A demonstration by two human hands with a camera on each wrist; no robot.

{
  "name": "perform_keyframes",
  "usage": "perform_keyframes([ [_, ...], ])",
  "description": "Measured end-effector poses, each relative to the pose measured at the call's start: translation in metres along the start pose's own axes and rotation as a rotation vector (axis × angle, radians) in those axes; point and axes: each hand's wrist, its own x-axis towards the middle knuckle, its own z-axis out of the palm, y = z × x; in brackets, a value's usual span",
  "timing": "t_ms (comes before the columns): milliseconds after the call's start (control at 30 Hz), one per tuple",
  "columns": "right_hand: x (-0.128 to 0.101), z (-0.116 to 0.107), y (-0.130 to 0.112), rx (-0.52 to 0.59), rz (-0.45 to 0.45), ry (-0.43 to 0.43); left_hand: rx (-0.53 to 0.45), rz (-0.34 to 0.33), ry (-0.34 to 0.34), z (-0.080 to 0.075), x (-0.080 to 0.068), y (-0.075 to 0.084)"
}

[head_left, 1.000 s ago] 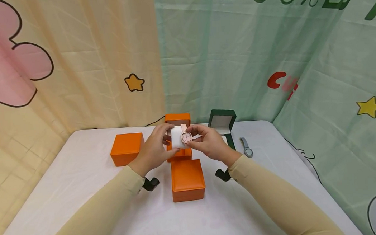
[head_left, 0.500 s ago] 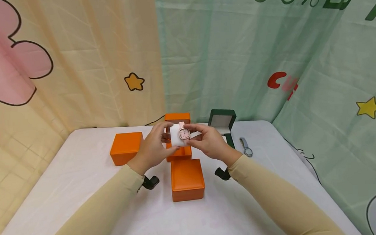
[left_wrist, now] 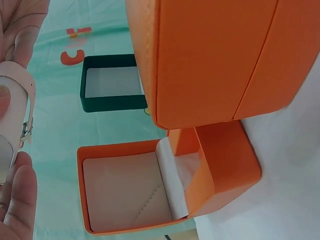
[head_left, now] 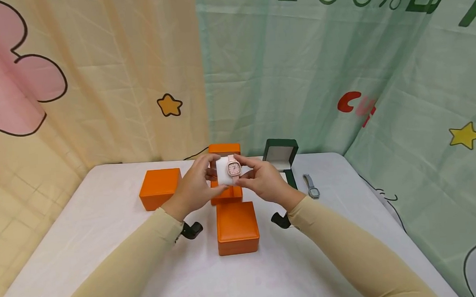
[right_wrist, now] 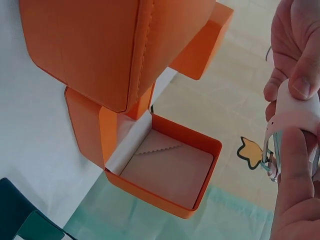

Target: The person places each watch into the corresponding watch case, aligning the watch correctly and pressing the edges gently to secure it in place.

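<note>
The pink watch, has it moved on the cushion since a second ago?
Yes. The pink watch has slid left and a little up, off the white cushion's right edge onto its front, measured against the open orange box behind.

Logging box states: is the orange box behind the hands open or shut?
Open: the orange box has its lid raised, showing a bare padded lining.
</note>
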Motion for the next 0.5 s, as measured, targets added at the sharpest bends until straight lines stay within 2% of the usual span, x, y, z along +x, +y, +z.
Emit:
perform_keyframes([
  [233,0.0011,-0.0025,0.0014,-0.075,-0.047,-0.040,-0.009,-0.030,-0.039,-0.0024,-0.0014,0.0001],
  [367,0.0015,-0.0052,0.0042,-0.109,-0.082,-0.094,-0.008,-0.026,-0.067,-0.0029,-0.0036,0.0011],
  [500,0.0021,-0.0049,0.0078,-0.156,-0.112,-0.112,-0.006,-0.023,-0.074,-0.0014,-0.0046,0.0002],
])
